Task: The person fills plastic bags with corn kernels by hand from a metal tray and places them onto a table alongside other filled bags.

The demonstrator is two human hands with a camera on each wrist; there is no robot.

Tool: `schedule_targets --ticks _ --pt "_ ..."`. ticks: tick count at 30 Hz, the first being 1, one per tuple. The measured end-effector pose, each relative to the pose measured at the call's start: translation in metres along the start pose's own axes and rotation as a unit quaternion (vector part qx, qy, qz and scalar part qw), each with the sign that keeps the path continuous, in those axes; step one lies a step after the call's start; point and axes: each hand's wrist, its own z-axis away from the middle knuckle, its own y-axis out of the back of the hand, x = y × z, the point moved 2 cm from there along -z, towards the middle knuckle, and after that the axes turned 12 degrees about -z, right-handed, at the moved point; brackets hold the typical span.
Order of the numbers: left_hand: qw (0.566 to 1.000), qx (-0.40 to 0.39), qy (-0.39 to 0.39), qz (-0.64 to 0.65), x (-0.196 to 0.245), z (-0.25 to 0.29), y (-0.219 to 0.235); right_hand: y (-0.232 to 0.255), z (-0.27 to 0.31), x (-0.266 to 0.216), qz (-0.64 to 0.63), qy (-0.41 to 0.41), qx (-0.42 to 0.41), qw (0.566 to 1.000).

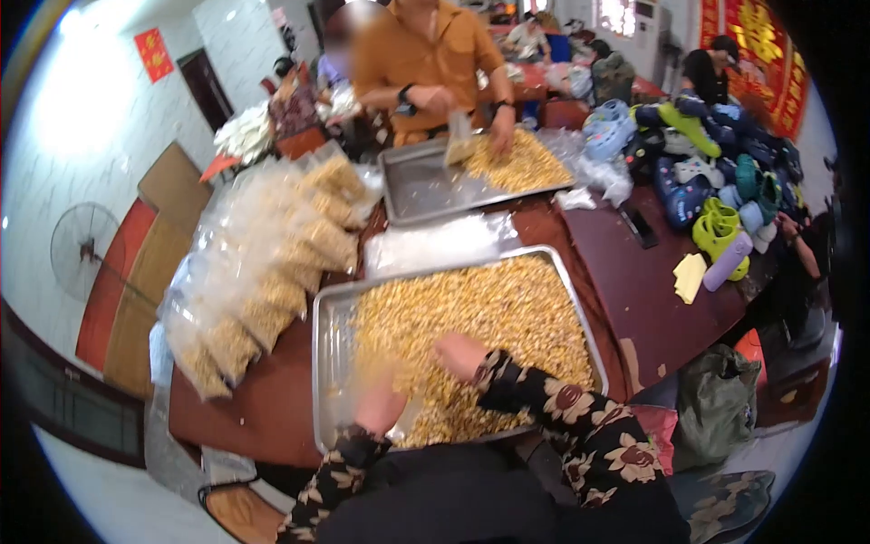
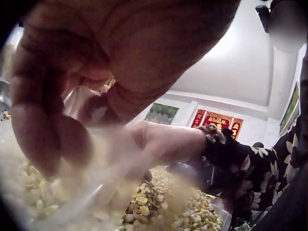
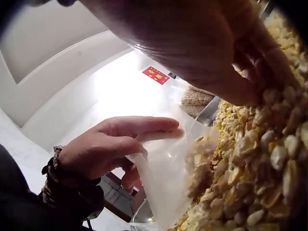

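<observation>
A metal tray (image 1: 323, 363) holds a broad layer of yellowish-white kernels (image 1: 480, 308). My left hand (image 1: 381, 408) grips a clear plastic bag (image 3: 166, 178) by its edge, low over the tray's left part; some kernels lie in the bag. In the left wrist view the left hand (image 2: 62, 91) has its fingers curled round the film, partly blurred. Beside the bag, my right hand (image 1: 460, 355) has its fingers down among the kernels; in the right wrist view the right hand (image 3: 207, 48) touches the heap, its fingertips partly hidden.
Filled bags (image 1: 272, 272) line the table's left side. Flat empty bags (image 1: 439, 245) lie beyond my tray. A person in an orange shirt (image 1: 444, 54) works at a second tray (image 1: 399, 195). A phone (image 1: 638, 225) and piled clogs (image 1: 716, 172) are on the right.
</observation>
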Motion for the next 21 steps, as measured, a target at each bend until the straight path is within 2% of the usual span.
schedule_targets --ticks 1,3,4,6,8,10,11,12,16,18,19,21 --pt "1.0 -0.018 0.017 -0.004 -0.001 -0.001 -0.003 0.005 -0.002 0.001 -0.016 -0.06 -0.011 0.998" --pt "0.992 -0.088 0.082 0.046 0.013 -0.001 0.011 0.018 -0.006 0.0 -0.041 -0.089 -0.04 0.994" --pt "0.99 -0.094 0.095 0.049 0.014 -0.001 0.012 0.017 -0.005 -0.006 -0.045 -0.09 -0.054 0.993" --pt "0.992 -0.091 0.085 0.021 0.016 -0.003 0.013 0.027 -0.001 -0.021 -0.154 -0.048 -0.002 0.987" --pt "0.99 -0.097 0.094 0.036 0.015 -0.003 0.011 0.027 0.0 -0.046 -0.16 -0.056 -0.009 0.985" --pt "0.994 -0.067 0.077 0.038 0.017 -0.003 0.015 0.02 0.002 -0.065 -0.236 -0.028 -0.01 0.971" --pt "0.994 -0.065 0.079 0.039 0.016 -0.003 0.015 0.019 0.001 -0.072 -0.217 0.019 -0.054 0.975" --pt "0.995 -0.057 0.072 0.042 0.015 -0.002 0.016 0.018 -0.004 -0.073 -0.216 0.02 -0.057 0.974" --pt "0.992 -0.066 0.083 0.069 0.01 0.001 0.015 0.023 -0.036 -0.06 -0.154 0.003 -0.002 0.988" --pt "0.994 -0.052 0.078 0.053 0.006 0.002 0.009 0.022 -0.059 -0.042 0.033 0.016 -0.016 0.999" --pt "0.996 -0.041 0.072 0.035 0.006 0.003 0.008 0.018 -0.069 -0.033 0.059 -0.014 -0.043 0.997" --pt "0.994 -0.052 0.081 0.047 0.007 0.003 0.01 0.014 -0.083 -0.023 0.101 -0.015 -0.043 0.994"
